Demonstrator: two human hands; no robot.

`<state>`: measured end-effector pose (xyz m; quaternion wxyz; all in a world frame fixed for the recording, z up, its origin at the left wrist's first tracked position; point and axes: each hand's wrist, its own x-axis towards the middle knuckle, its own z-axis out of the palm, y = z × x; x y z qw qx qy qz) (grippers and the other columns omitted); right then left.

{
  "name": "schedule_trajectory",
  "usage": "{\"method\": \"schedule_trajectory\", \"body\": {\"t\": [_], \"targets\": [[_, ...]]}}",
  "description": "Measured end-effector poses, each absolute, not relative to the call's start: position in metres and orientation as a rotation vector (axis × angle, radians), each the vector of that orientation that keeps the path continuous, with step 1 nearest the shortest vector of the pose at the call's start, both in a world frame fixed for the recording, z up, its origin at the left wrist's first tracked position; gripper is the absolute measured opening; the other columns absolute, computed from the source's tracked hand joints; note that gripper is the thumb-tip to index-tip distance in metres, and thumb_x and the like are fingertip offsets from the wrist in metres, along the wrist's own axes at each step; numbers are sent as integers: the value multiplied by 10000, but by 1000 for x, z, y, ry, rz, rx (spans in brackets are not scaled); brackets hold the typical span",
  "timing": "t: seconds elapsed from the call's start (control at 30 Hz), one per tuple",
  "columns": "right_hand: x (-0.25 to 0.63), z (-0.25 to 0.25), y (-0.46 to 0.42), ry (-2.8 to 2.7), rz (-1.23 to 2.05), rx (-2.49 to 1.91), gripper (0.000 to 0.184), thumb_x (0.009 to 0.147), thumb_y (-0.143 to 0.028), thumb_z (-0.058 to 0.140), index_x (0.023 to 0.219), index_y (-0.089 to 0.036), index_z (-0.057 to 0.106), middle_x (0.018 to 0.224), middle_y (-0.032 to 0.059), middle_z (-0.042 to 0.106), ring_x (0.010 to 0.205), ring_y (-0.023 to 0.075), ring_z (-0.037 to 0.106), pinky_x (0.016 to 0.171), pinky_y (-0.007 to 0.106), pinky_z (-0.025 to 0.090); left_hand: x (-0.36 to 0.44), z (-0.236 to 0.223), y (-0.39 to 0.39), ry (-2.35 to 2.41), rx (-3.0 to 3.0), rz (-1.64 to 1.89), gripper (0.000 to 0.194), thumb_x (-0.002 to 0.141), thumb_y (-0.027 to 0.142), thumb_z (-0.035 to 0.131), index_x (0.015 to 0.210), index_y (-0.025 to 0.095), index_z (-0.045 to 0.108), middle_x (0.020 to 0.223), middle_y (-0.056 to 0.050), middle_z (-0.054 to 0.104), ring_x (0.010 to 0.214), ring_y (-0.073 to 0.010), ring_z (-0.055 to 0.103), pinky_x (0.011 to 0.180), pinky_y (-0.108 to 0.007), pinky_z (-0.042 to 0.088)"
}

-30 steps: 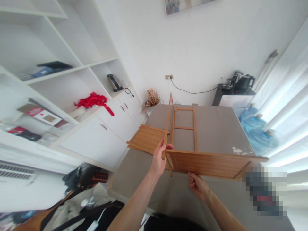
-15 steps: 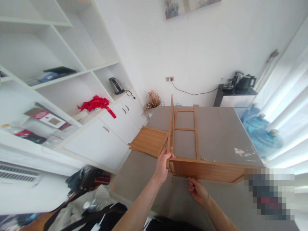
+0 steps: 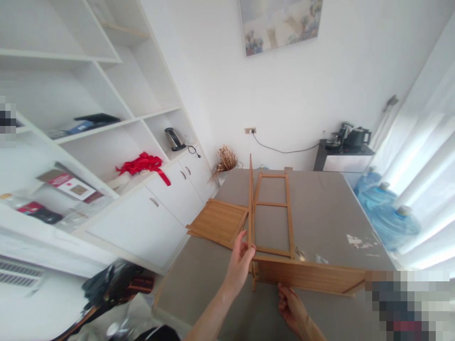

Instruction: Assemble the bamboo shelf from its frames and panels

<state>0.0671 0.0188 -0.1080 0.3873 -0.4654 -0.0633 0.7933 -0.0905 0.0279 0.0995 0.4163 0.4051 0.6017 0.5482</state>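
The left hand (image 3: pixel 239 264) has its fingers closed around the near end of a narrow wooden frame (image 3: pixel 250 208), which stands on edge and runs away across the grey table (image 3: pixel 320 213). At that end, a long wooden panel (image 3: pixel 309 277), also on edge, meets the frame at a corner and stretches off to the right. The right hand (image 3: pixel 293 307) is at the panel's lower edge near this corner, fingers curled and the tips against the wood; whether they pinch it or only prop it, I cannot tell. Just to the right of the upright frame, a second frame (image 3: pixel 272 204) with a crossbar lies flat on the table. On the other side, more wooden panels (image 3: pixel 216 220) lie flat, overlapping, near the table's left edge. Behind the long panel sit some small metal pieces (image 3: pixel 300 254), too small to make out. Large blue water bottles (image 3: pixel 396 225) stand beyond the table's right edge.
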Motion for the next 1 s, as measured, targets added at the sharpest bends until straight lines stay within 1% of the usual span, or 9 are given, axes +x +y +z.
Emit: {"method": "schedule_trajectory", "body": {"t": [0.03, 0.07, 0.13, 0.23, 0.3, 0.4, 0.47, 0.77, 1.0], "targets": [[67, -109, 18, -161, 2014, -1184, 459, 494, -360, 816, 663, -193, 424, 507, -116, 406, 350, 1, 321, 332, 143, 243, -91, 103, 26, 1515, 1057, 1363, 575, 843, 332, 511, 1378, 209, 339, 977, -46, 625, 949, -174, 581, 934, -341, 400], [67, -109, 18, -162, 2010, -1184, 466, 491, -361, 817, 665, -195, 419, 508, -117, 405, 351, 1, 321, 332, 141, 242, -91, 107, 23, 1520, 1114, 1333, 572, 855, 327, 495, 1389, 226, 318, 1049, -57, 615, 1003, -177, 572, 958, -351, 390], [67, -110, 18, -166, 2004, -1185, 474, 489, -361, 818, 667, -197, 410, 509, -119, 403, 353, 0, 320, 333, 138, 242, -92, 114, 17, 1533, 1281, 1217, 500, 859, 323, 491, 1345, 248, 397, 1177, -69, 576, 1108, -190, 533, 1002, -361, 363], [67, -111, 18, -171, 2002, -1191, 472, 493, -357, 814, 668, -199, 405, 509, -120, 394, 352, 2, 320, 332, 141, 245, -94, 121, 8, 1583, 1537, 1027, 473, 789, 274, 584, 1255, 257, 507, 1258, -68, 533, 1178, -220, 484, 1034, -370, 339], [67, -111, 18, -174, 2005, -1195, 458, 501, -351, 809, 673, -198, 413, 514, -119, 399, 347, 2, 315, 330, 145, 245, -95, 122, 5, 1632, 1635, 973, 444, 761, 228, 604, 1201, 257, 545, 1251, -64, 532, 1198, -225, 467, 1045, -368, 330], [67, -111, 19, -178, 2010, -1208, 438, 508, -333, 802, 676, -193, 421, 519, -116, 409, 346, -2, 314, 330, 143, 239, -94, 122, 4, 1663, 1714, 961, 254, 805, 213, 543, 1049, 245, 606, 1154, -56, 565, 1168, -210, 492, 1027, -348, 351], [67, -111, 20, -182, 2008, -1222, 418, 516, -317, 793, 673, -191, 426, 517, -114, 412, 346, -2, 317, 330, 142, 235, -94, 122, 5, 1654, 1748, 961, 189, 827, 218, 516, 987, 236, 613, 1098, -56, 572, 1121, -204, 522, 995, -337, 382], [71, -103, 23, -245, 1998, -1318, 291, 604, -259, 727, 633, -188, 446, 504, -78, 464, 347, 16, 354, 331, 145, 261, -91, 122, 6, 1642, 1767, 984, 166, 838, 219, 503, 958, 241, 615, 1038, -60, 567, 1030, -207, 552, 942, -331, 407], [80, -83, 21, -378, 2095, -1367, 258, 594, -248, 721, 596, -174, 474, 486, -65, 485, 356, 21, 367, 350, 141, 294, -93, 118, 7, 1647, 1763, 1007, 167, 832, 206, 502, 949, 237, 616, 1021, -55, 570, 992, -201, 557, 925, -334, 412]]}}
